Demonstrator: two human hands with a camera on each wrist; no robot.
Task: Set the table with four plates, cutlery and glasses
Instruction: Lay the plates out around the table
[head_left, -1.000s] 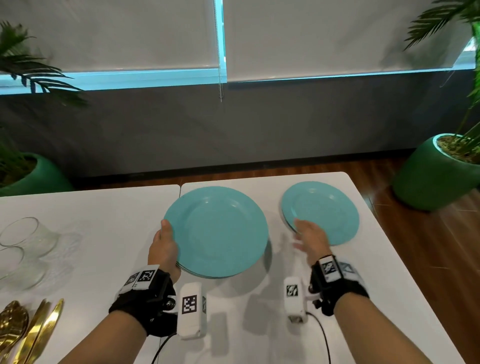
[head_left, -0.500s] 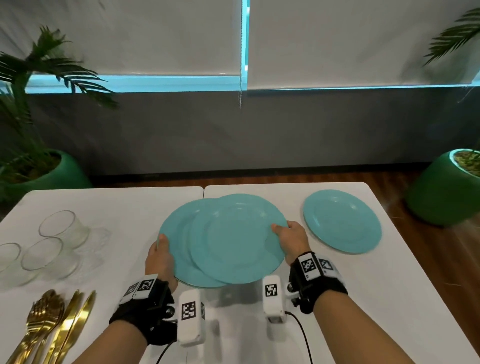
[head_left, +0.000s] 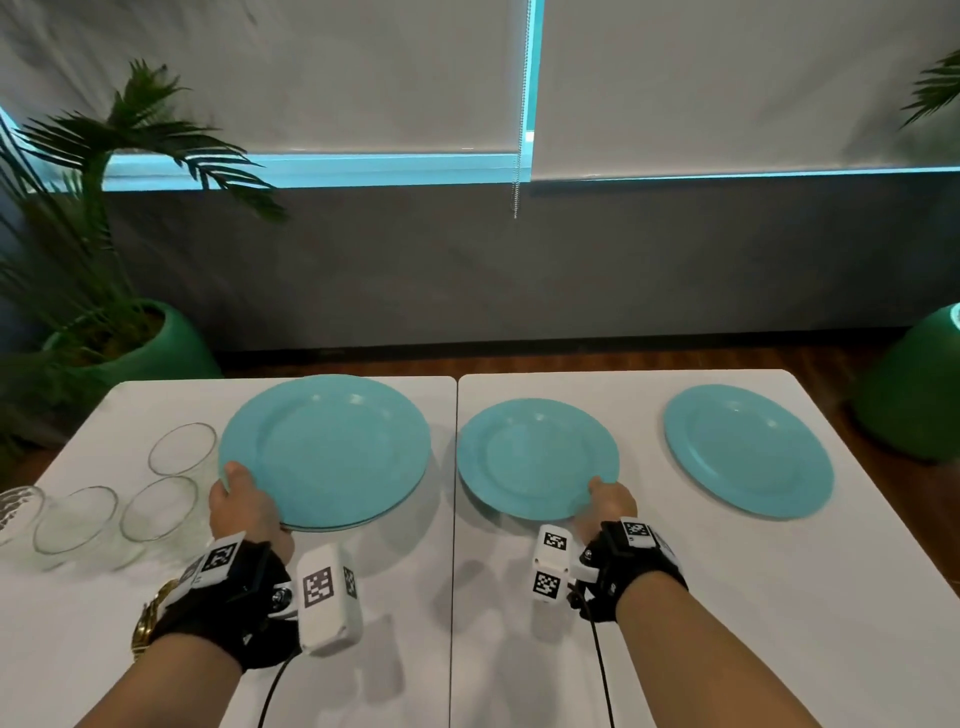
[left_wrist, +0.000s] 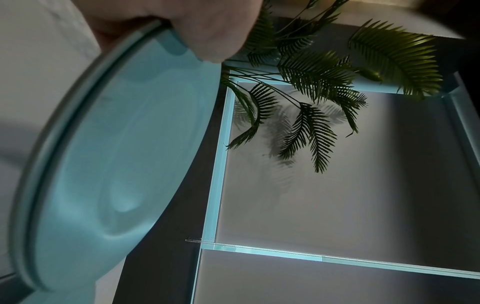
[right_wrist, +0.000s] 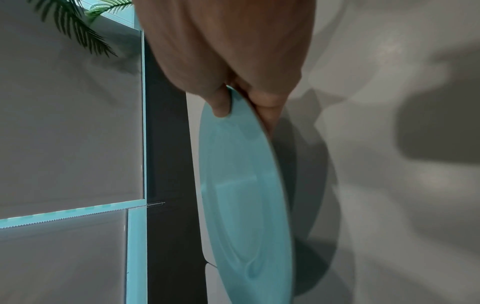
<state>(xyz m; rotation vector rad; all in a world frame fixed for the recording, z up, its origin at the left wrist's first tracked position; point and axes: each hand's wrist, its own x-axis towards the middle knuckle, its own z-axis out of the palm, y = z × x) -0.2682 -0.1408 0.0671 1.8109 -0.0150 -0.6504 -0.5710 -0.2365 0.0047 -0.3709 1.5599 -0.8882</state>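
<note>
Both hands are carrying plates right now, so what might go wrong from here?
The left hand holds a stack of plates by one edge only, close to the glasses; a swing could knock one. The right hand pinches a single plate at its rim, so it could tip or slip.

Glossy plates (head_left: 537, 457), clear glasses (head_left: 182, 449), matt table (head_left: 779, 597).

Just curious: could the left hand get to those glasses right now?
Probably not yet. The glasses stand just beside the left hand with nothing between, but its grip is taken up by the stacked plates.
</note>
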